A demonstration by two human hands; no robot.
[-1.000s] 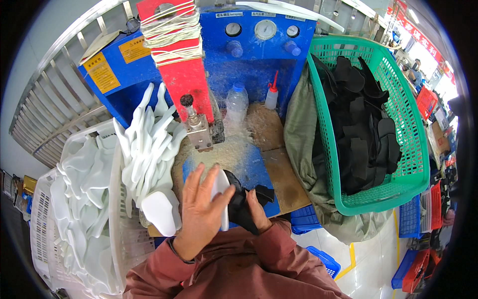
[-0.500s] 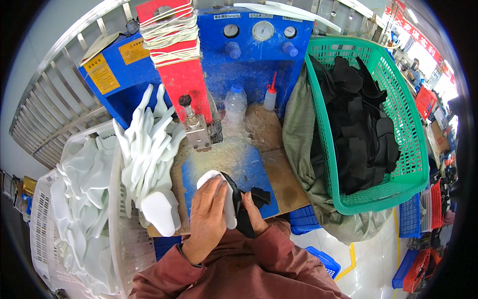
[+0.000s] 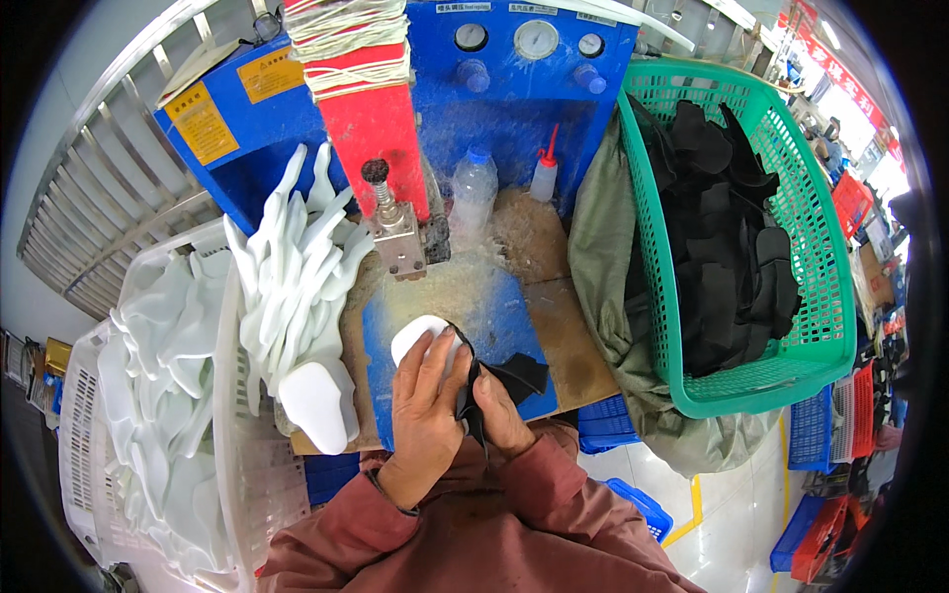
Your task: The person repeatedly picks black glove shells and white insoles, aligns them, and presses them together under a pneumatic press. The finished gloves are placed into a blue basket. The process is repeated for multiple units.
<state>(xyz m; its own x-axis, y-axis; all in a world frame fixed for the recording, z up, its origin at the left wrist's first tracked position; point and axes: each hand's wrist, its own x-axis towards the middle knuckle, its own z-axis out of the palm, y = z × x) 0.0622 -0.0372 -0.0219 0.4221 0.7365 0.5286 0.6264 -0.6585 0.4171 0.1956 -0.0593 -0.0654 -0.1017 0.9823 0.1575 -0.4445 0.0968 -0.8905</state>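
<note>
A white insole-shaped piece [image 3: 417, 334] is tilted between my two hands over the front of the blue board. My left hand [image 3: 420, 425] lies over its near side, fingers bent along the top and gripping it. A black fabric piece [image 3: 520, 374] runs along the right side of the white piece, and one flap sticks out to the right. My right hand [image 3: 502, 420] pinches the black fabric, its thumb pointing up against the white piece's side. The far ends of the right fingers are hidden.
A red press arm [image 3: 374, 138] with a metal head [image 3: 399, 249] stands just beyond my hands. Stacked white pieces [image 3: 297, 267] and a white basket [image 3: 233, 435] are on the left. A green basket [image 3: 652, 267] of black pieces stands right. A bottle [image 3: 474, 188] stands behind.
The white piece has turned and tipped, showing more of its broad end. My right hand has come closer to the left, and the black fabric has shifted with it. The view has moved slightly.
</note>
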